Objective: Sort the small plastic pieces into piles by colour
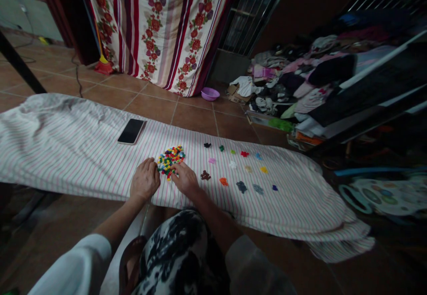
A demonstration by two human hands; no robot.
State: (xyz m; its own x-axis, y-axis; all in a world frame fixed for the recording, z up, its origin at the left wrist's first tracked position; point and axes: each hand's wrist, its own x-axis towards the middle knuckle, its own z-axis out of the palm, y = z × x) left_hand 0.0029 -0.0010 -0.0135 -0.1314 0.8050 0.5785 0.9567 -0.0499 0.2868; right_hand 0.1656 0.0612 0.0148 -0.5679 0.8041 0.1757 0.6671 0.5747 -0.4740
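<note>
A heap of small multicoloured plastic pieces (169,158) lies on the striped cloth in front of me. My left hand (146,179) rests on the cloth along the heap's left edge, fingers lowered and holding nothing that I can see. Over the heap's lower right side, my right hand (184,179) has its fingertips down among the pieces, drawn together; what is between them is hidden. To the right lie small single-colour groups, among them black (207,145), red (244,154), brown (205,175), orange (223,181), dark grey (241,187) and yellow pieces (263,170).
A phone (131,131) lies on the striped cloth (83,152), left of the heap. Beyond are a floral curtain (160,28), a purple basin (210,94) and a broom (104,65) on the tiled floor. A large clothes pile (293,77) fills the right.
</note>
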